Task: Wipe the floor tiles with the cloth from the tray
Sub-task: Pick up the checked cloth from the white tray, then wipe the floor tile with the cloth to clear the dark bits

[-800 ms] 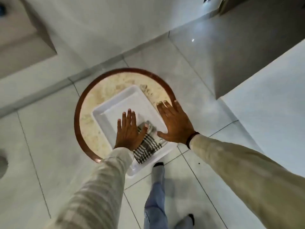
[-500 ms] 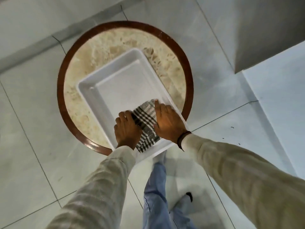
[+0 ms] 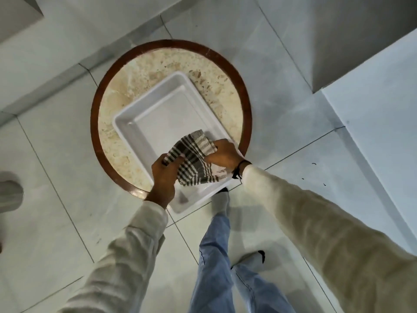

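- My left hand (image 3: pixel 163 177) is closed on the near-left edge of the striped cloth (image 3: pixel 194 159), fingers curled over the fabric, just below the middle of the frame.
- My right hand (image 3: pixel 225 154) grips the cloth's right side, fingers pinched into the bunched fabric.
- The cloth spans between both hands over the near end of the white tray (image 3: pixel 135 132); whether it touches the tray's bottom I cannot tell.
- The tray sits on a round table (image 3: pixel 244 105) with a brown rim and a mottled beige top, in the centre of the frame.
- Pale floor tiles (image 3: pixel 56 154) surround the table; my socked feet stand on them at lower centre.
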A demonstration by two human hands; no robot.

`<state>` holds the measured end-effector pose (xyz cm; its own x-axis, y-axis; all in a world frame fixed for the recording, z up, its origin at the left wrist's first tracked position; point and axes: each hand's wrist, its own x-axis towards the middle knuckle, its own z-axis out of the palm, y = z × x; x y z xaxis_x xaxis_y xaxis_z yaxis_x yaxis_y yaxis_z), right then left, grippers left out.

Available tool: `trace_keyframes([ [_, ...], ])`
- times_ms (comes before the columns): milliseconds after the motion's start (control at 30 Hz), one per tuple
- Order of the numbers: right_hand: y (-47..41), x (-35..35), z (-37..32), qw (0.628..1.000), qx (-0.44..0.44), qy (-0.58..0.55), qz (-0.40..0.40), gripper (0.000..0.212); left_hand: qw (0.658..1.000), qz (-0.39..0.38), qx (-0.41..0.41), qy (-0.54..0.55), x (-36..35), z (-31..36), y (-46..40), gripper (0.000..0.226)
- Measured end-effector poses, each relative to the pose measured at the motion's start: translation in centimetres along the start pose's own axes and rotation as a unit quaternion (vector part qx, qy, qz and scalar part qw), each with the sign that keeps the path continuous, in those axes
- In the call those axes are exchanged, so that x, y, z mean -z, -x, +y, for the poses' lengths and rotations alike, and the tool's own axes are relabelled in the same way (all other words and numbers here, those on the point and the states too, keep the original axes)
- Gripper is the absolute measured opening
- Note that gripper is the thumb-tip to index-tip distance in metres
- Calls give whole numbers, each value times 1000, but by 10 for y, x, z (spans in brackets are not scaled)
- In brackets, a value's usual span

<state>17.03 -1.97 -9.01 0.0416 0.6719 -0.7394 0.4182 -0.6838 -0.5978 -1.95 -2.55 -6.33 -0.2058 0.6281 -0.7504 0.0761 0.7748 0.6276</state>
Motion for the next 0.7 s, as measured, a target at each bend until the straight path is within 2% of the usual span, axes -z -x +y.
trace_keyframes([
  [67,31,24,5,992,2,-127,-13,21,998,-43,-18,33,-4,15,32,15],
  [167,86,65,25,963,-4,-264,-61,42,993,-105,-38,47,-22,27,78,31],
  [233,128,89,51,944,0,-323,-63,44,986,-154,-48,43,-45,29,115,23],
  [300,169,107,83,933,7,-358,-28,41,978,-201,-46,38,-74,22,153,15],
  [433,227,124,156,917,4,-388,90,25,958,-283,-21,26,-138,-17,209,21],
  [533,258,135,213,908,2,-384,167,21,946,-323,-10,-19,-184,-56,227,16],
  [667,265,138,300,893,-17,-419,162,20,929,-351,17,-116,-239,-110,219,21],
  [700,258,133,325,887,-26,-426,175,13,923,-355,18,-145,-255,-126,208,20],
])
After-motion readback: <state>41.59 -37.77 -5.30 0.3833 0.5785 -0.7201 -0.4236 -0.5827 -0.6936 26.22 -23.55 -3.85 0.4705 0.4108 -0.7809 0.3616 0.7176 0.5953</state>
